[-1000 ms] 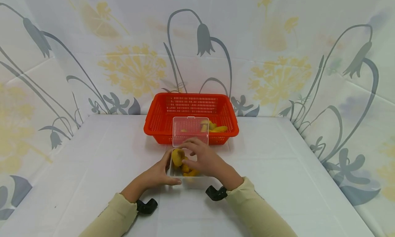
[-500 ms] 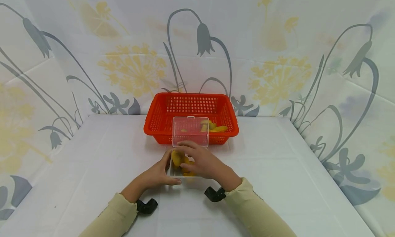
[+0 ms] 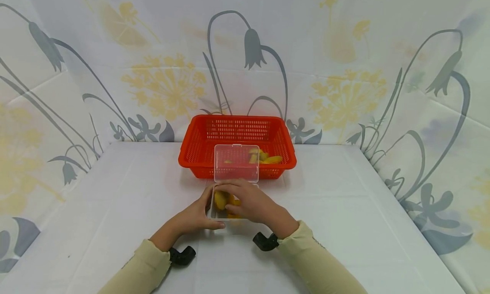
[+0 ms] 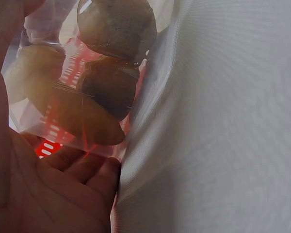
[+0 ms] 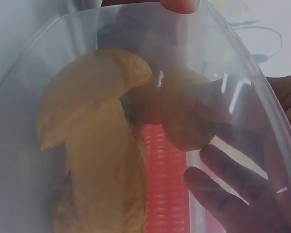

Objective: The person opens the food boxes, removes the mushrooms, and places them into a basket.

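A clear plastic box (image 3: 215, 219) stands on the table, its hinged lid (image 3: 236, 158) raised at the back. My left hand (image 3: 194, 214) grips the box's left side, thumb along the front and fingers toward the back. Over the box, my right hand (image 3: 252, 201) has thumb and fingers around a yellow mushroom (image 3: 220, 200) low inside it. More mushrooms lie in the box, partly hidden by that hand. Through the wall in the right wrist view, a large mushroom (image 5: 104, 126) shows its cap and stem. Several mushrooms (image 4: 70, 111) press near the wall in the left wrist view.
Behind the box sits a red plastic basket (image 3: 199, 168) with several yellow pieces (image 3: 272, 160) at its right side; the clear lid overlaps it in the head view. A white cloth (image 3: 363, 226) covers the table, and a flower-patterned curtain (image 3: 337, 51) hangs behind.
My right hand has lowered slightly into the box, and the mushroom at its fingers sits lower than before. My left hand and the basket stay in place.
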Action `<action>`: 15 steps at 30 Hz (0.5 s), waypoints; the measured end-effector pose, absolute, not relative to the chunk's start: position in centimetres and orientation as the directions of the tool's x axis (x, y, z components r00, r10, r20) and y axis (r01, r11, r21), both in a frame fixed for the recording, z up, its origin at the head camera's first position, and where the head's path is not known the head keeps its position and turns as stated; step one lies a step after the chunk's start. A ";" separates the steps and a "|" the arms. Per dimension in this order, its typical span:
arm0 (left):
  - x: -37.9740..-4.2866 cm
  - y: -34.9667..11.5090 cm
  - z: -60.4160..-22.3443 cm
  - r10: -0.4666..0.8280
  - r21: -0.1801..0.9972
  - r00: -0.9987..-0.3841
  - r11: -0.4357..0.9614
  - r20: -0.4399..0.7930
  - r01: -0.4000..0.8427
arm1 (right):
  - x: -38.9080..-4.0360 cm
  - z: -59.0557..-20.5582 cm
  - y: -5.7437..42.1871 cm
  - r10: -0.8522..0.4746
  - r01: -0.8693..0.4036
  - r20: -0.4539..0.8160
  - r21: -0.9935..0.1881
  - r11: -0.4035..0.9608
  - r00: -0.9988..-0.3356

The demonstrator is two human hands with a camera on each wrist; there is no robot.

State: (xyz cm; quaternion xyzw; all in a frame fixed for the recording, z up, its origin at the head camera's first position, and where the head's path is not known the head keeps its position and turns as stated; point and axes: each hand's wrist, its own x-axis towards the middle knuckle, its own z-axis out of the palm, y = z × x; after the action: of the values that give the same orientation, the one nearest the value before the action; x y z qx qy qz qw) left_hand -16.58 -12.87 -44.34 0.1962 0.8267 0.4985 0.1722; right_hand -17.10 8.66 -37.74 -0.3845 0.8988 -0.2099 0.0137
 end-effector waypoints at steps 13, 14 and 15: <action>-16.4 -12.8 -44.1 0.489 0.890 -0.867 0.433 -0.096 0.145 | -17.1 -38.0 8.4 -0.690 -0.692 0.153 -0.351 0.631 -0.707; -16.4 -12.8 -44.1 0.489 0.890 -0.867 0.432 -0.096 0.146 | -17.1 -37.9 8.4 -0.690 -0.692 0.153 -0.350 0.631 -0.707; -16.4 -12.8 -44.1 0.490 0.890 -0.866 0.432 -0.096 0.146 | -17.1 -37.9 8.4 -0.690 -0.692 0.153 -0.349 0.632 -0.707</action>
State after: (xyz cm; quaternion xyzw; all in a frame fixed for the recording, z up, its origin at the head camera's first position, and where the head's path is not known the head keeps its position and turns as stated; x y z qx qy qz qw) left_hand -16.42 -12.78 -44.11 0.1919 0.8284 0.4970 0.1730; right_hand -17.06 8.42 -37.88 -0.3827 0.9032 -0.1944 -0.0021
